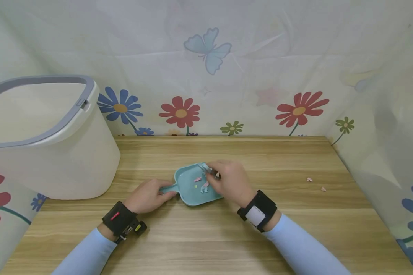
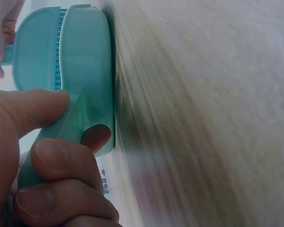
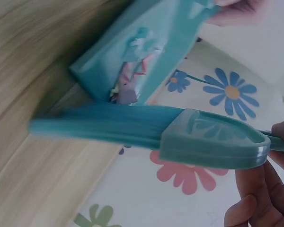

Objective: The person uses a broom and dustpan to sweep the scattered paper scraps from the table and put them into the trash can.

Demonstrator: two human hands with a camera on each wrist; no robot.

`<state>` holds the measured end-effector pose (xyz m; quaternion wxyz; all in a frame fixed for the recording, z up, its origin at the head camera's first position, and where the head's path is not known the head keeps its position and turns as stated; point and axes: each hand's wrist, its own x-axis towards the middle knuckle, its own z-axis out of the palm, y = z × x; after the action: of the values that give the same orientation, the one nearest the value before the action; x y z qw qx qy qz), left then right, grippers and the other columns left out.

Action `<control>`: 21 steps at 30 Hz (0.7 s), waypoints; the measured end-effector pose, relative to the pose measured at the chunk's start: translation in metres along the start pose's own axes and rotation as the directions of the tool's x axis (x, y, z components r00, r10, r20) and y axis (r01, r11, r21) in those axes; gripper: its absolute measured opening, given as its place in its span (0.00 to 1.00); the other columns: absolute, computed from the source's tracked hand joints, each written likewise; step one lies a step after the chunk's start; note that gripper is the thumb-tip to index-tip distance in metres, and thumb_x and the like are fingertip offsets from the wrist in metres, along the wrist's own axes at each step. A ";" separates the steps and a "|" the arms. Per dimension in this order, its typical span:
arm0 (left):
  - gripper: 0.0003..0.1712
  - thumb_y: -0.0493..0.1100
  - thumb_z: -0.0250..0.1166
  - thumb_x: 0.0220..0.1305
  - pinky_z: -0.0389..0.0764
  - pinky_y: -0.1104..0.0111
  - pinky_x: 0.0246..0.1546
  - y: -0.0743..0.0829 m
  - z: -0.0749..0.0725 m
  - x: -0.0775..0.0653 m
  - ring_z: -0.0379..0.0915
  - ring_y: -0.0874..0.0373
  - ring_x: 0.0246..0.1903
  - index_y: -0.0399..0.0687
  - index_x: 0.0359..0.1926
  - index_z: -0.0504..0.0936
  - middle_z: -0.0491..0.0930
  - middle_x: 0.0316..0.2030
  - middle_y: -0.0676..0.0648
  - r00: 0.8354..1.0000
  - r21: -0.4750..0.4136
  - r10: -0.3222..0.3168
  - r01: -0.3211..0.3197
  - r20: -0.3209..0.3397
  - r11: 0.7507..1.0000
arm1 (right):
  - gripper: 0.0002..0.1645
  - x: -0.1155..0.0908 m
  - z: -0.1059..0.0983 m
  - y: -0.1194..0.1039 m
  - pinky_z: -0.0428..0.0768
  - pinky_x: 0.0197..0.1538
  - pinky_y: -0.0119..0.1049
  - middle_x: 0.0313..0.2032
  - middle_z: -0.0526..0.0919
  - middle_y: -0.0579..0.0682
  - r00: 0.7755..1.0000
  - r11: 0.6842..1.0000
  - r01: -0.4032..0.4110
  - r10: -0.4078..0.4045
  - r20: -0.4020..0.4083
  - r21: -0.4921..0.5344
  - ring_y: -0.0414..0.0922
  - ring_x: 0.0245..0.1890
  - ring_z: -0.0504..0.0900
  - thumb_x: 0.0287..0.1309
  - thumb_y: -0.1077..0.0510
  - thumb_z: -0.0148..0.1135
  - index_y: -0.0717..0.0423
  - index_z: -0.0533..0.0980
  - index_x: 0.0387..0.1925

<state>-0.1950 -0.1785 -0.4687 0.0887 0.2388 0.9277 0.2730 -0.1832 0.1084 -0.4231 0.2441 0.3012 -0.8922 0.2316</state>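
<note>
A small teal dustpan (image 1: 190,193) lies on the wooden table, with paper scraps (image 1: 204,188) in pink and light blue inside it. My left hand (image 1: 148,196) grips its handle; the left wrist view shows the thumb and curled fingers around the handle (image 2: 52,142). In my right hand (image 1: 231,181) is the handle of a teal hand brush (image 3: 213,142), mostly hidden by that hand in the head view. Its bristles (image 3: 113,123) reach the dustpan's open edge in the right wrist view; whether they touch the scraps I cannot tell.
Two small pink scraps (image 1: 309,179) lie apart on the right of the table (image 1: 261,152). A large white bin (image 1: 65,168) with a grey rim stands at the left, beside the dustpan. A flower-printed curtain (image 1: 247,76) closes off the back and sides.
</note>
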 end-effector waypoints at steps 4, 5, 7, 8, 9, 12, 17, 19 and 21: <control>0.08 0.55 0.67 0.72 0.63 0.72 0.24 0.000 0.000 0.000 0.65 0.66 0.21 0.60 0.38 0.85 0.66 0.20 0.59 1.000 0.007 0.002 -0.002 -0.002 1.000 | 0.07 0.005 -0.009 0.007 0.77 0.27 0.28 0.26 0.87 0.47 0.987 0.975 -0.152 0.159 -0.036 0.160 0.38 0.22 0.79 0.64 0.60 0.70 0.56 0.88 0.42; 0.08 0.55 0.67 0.72 0.64 0.72 0.24 0.000 0.000 0.000 0.65 0.66 0.21 0.60 0.39 0.86 0.67 0.20 0.59 1.000 0.007 0.001 -0.001 -0.002 1.000 | 0.08 0.005 -0.012 0.010 0.77 0.26 0.29 0.26 0.87 0.47 0.978 0.963 -0.187 0.201 -0.054 0.192 0.38 0.22 0.78 0.64 0.60 0.69 0.56 0.88 0.43; 0.09 0.55 0.67 0.72 0.64 0.72 0.24 0.000 0.000 0.000 0.66 0.66 0.22 0.59 0.41 0.87 0.68 0.21 0.59 1.000 0.007 -0.002 0.002 -0.004 1.000 | 0.09 0.004 -0.017 0.016 0.76 0.26 0.30 0.26 0.87 0.49 0.959 0.939 -0.236 0.267 -0.098 0.251 0.39 0.22 0.78 0.65 0.60 0.68 0.57 0.88 0.44; 0.10 0.55 0.67 0.71 0.64 0.72 0.25 0.000 0.000 0.000 0.66 0.66 0.22 0.58 0.42 0.88 0.69 0.22 0.59 1.000 0.007 -0.004 0.004 -0.005 1.000 | 0.09 0.003 -0.019 0.020 0.76 0.26 0.30 0.26 0.87 0.50 0.949 0.928 -0.253 0.293 -0.119 0.273 0.39 0.22 0.78 0.65 0.61 0.67 0.57 0.87 0.44; 0.10 0.55 0.67 0.71 0.65 0.71 0.25 0.000 0.000 0.000 0.66 0.66 0.23 0.57 0.44 0.88 0.71 0.22 0.59 1.000 0.008 -0.005 0.005 -0.007 1.000 | 0.09 0.001 -0.022 0.023 0.76 0.26 0.30 0.26 0.88 0.50 0.940 0.920 -0.268 0.314 -0.132 0.286 0.39 0.21 0.78 0.65 0.61 0.67 0.57 0.87 0.44; 0.12 0.56 0.67 0.72 0.66 0.71 0.26 0.000 0.001 0.000 0.67 0.65 0.24 0.56 0.46 0.89 0.73 0.24 0.59 1.000 0.011 -0.005 0.005 -0.009 1.000 | 0.08 -0.005 -0.030 0.034 0.77 0.26 0.30 0.28 0.89 0.51 0.920 0.902 -0.304 0.362 -0.152 0.308 0.39 0.22 0.79 0.66 0.61 0.67 0.57 0.87 0.45; 0.14 0.55 0.67 0.72 0.66 0.71 0.26 0.000 0.000 0.000 0.67 0.65 0.23 0.55 0.48 0.89 0.73 0.23 0.58 1.000 0.006 -0.002 0.002 -0.004 1.000 | 0.09 -0.021 -0.046 0.051 0.76 0.26 0.27 0.31 0.90 0.53 0.886 0.868 -0.374 0.438 -0.149 0.327 0.38 0.22 0.78 0.67 0.61 0.67 0.57 0.86 0.46; 0.12 0.55 0.67 0.72 0.66 0.71 0.26 0.000 0.000 0.000 0.66 0.65 0.23 0.55 0.47 0.88 0.71 0.23 0.58 1.000 0.001 0.000 0.000 -0.003 1.000 | 0.09 -0.030 -0.052 0.057 0.76 0.26 0.26 0.32 0.90 0.55 0.872 0.855 -0.396 0.465 -0.156 0.336 0.36 0.23 0.79 0.67 0.62 0.67 0.59 0.86 0.46; 0.11 0.55 0.67 0.72 0.65 0.71 0.26 -0.001 0.000 -0.001 0.66 0.65 0.23 0.56 0.45 0.88 0.68 0.22 0.58 1.000 0.000 -0.001 0.001 -0.002 1.000 | 0.09 -0.039 -0.058 0.064 0.77 0.28 0.23 0.34 0.90 0.57 0.857 0.845 -0.416 0.488 -0.165 0.336 0.32 0.24 0.80 0.67 0.62 0.67 0.61 0.86 0.45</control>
<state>-0.1945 -0.1792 -0.4691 0.0881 0.2381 0.9279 0.2732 -0.1806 0.2031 -0.4175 0.2434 0.0824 -0.8575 0.4458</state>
